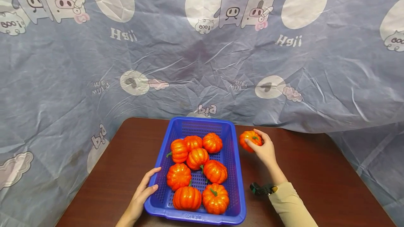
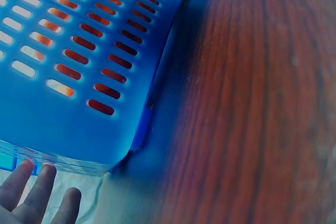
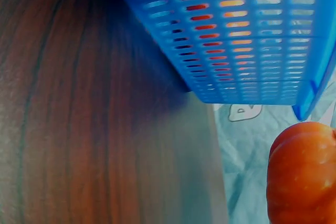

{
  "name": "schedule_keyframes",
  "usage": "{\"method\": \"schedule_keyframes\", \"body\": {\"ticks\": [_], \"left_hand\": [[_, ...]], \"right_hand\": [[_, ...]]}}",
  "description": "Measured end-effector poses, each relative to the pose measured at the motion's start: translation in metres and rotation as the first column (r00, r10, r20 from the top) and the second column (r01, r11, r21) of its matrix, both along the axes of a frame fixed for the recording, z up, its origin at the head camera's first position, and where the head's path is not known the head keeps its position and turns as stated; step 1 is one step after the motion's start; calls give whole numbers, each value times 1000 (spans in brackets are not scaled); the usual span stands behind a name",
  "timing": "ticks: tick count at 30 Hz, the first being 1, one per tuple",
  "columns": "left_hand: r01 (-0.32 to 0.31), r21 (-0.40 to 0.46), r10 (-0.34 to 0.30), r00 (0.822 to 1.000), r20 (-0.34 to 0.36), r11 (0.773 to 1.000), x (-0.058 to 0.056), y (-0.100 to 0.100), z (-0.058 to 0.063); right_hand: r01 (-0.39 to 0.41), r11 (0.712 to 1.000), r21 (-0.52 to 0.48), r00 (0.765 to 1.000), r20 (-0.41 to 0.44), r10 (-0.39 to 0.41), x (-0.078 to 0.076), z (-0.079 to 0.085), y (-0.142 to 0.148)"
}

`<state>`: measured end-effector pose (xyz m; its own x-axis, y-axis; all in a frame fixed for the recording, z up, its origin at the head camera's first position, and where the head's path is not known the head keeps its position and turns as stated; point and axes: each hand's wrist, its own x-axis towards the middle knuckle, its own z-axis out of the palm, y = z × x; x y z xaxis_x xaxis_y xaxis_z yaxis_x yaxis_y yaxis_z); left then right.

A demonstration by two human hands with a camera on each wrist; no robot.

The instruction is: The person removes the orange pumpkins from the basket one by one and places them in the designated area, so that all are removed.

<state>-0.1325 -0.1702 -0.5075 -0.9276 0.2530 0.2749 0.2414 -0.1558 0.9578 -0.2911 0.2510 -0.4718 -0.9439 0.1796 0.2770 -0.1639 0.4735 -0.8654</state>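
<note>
My right hand (image 1: 266, 150) grips a small orange pumpkin (image 1: 250, 140) with a green stem, just outside the right side of a blue perforated plastic basket (image 1: 240, 185). In the right wrist view the held pumpkin (image 3: 303, 174) shows at the lower right, while the hand itself is out of sight. On the opposite side, my left hand (image 1: 140, 195) touches the basket's left rim with its thumb and index finger. Its other fingers (image 2: 41, 190) look fairly straight beside the basket wall (image 2: 68, 124) in the left wrist view. Several similar pumpkins (image 1: 197, 158) lie inside the basket.
Beneath everything is a dark brown wooden table (image 1: 315, 178). A grey-blue printed cloth (image 1: 202, 62) hangs behind it and along the sides. On my right wrist sits a black strap device (image 1: 261, 189), close to the basket's right wall.
</note>
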Motion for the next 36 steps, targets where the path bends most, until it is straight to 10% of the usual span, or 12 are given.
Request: {"method": "schedule_keyframes", "body": {"ticks": [36], "left_hand": [[-56, -53, 53, 998, -44, 997, -1, 0, -3]], "right_hand": [[-14, 998, 62, 992, 124, 6, -10, -41, 4]]}}
